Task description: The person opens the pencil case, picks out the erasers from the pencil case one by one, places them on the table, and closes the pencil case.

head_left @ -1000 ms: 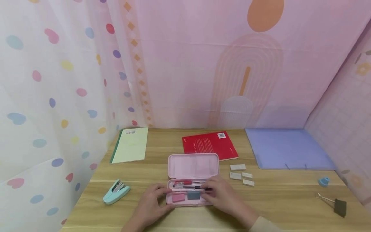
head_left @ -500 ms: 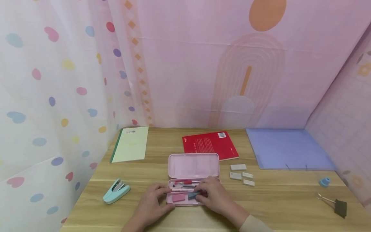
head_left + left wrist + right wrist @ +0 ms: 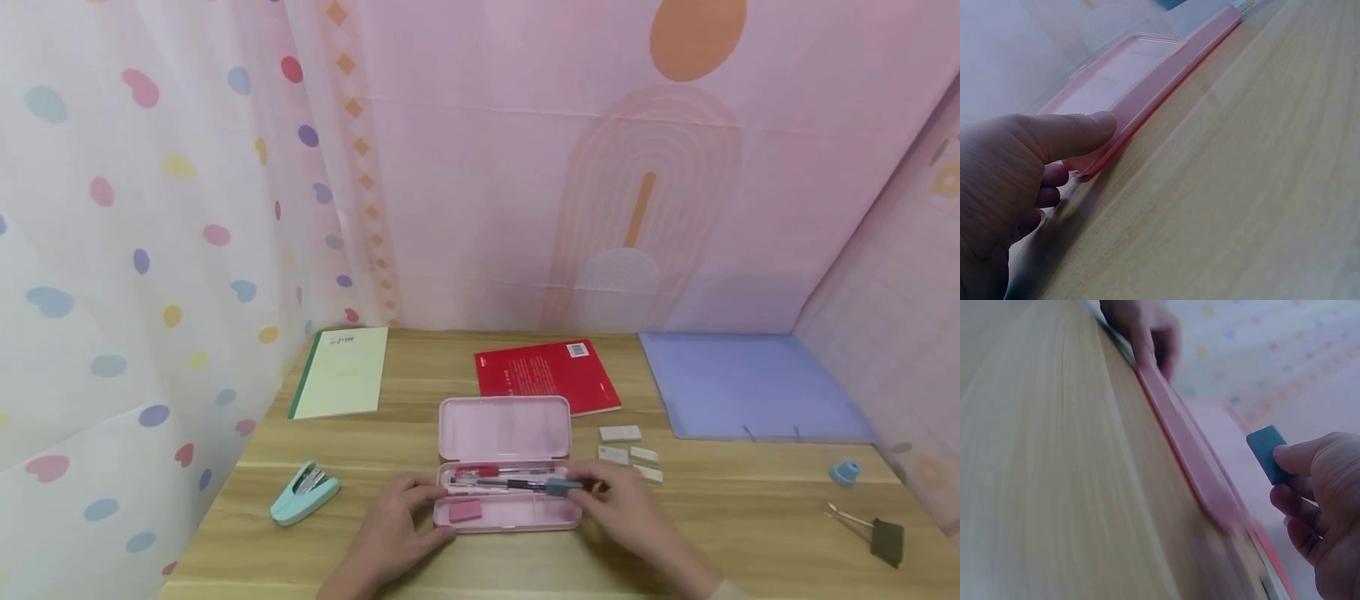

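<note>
A pink pencil case (image 3: 504, 428) stands with its lid up at the front of the table. My left hand (image 3: 393, 523) grips its left end, the thumb (image 3: 1094, 128) against the front wall. At the case's right end, my right hand (image 3: 630, 507) pinches a blue-grey eraser (image 3: 1266, 449) between thumb and fingers. In the head view that eraser appears over the right end of the pens. Inside the case lie a black pen (image 3: 517, 483), a red pen (image 3: 476, 472) and a pale pen. A pink eraser (image 3: 465, 511) lies in the front compartment.
Several whitish blocks (image 3: 620, 433) lie right of the case. A red book (image 3: 547, 375) is behind it, a green notebook (image 3: 341, 375) back left, a blue folder (image 3: 750, 383) back right. A stapler (image 3: 303, 496) sits left; a blue cone-shaped piece (image 3: 844, 473) and binder clip (image 3: 887, 542) right.
My right hand has taken the blue-grey eraser from the case's front compartment, lifted it and moved right with it. My left hand has stayed on the case.
</note>
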A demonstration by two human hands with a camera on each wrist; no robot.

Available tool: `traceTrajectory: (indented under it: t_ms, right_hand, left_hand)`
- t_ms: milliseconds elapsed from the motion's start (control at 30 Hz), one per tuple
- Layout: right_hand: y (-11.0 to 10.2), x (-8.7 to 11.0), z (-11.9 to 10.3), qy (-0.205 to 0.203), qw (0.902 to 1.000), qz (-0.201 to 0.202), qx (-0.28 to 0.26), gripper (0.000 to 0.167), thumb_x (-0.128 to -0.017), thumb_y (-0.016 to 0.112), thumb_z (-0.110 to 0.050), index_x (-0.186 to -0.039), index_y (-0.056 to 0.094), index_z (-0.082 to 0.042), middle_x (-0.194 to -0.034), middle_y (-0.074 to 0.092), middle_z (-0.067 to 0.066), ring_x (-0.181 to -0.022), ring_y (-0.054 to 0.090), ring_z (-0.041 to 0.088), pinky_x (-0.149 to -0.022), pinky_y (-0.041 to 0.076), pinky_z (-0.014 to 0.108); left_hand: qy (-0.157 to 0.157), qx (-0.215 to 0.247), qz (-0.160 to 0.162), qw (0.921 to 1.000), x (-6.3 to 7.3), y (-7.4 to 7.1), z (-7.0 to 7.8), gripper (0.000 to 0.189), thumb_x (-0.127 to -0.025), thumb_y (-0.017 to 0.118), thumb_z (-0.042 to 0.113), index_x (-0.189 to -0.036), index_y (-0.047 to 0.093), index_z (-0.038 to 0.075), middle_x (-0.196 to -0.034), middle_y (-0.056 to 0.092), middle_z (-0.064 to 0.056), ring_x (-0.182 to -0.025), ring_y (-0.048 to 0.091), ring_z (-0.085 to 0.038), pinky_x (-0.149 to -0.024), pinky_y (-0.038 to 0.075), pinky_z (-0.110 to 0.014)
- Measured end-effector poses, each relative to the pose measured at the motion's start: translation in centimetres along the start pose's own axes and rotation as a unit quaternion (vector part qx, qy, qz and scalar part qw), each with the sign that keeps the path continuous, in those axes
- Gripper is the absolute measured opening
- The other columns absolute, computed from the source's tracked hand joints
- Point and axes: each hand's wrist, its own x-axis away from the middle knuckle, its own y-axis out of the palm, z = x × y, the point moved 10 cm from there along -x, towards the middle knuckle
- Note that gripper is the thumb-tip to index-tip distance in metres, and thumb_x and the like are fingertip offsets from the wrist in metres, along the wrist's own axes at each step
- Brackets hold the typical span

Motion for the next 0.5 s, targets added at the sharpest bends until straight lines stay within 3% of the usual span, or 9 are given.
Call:
traceTrajectory:
  t_ms: [200,500]
  right_hand:
    - [-4.0,2.0,4.6,0.047,0.9986,0.023,0.003,0.015,-0.086,0.072,-0.015,-0.1,0.071,-0.019,-0.09,0.065,-0.01,-0.076,0.056,0.007,-0.066,0.051,0.022]
    - [-4.4,2.7,6.6,0.026,0.9992,0.019,0.022,0.012,-0.088,0.07,-0.015,-0.099,0.071,-0.02,-0.096,0.068,-0.009,-0.08,0.058,0.004,-0.068,0.051,0.023]
  left_hand:
    - [0.004,-0.007,0.009,0.9999,-0.2,-0.4,0.0,0.047,-0.067,0.084,0.046,-0.107,0.072,0.024,-0.112,0.057,0.013,-0.105,0.053,-0.009,-0.092,0.049,-0.038]
    - [0.003,-0.008,0.006,0.9999,-0.1,-0.2,0.0,0.049,-0.067,0.08,0.055,-0.105,0.072,0.025,-0.11,0.058,0.013,-0.104,0.053,-0.009,-0.091,0.049,-0.039]
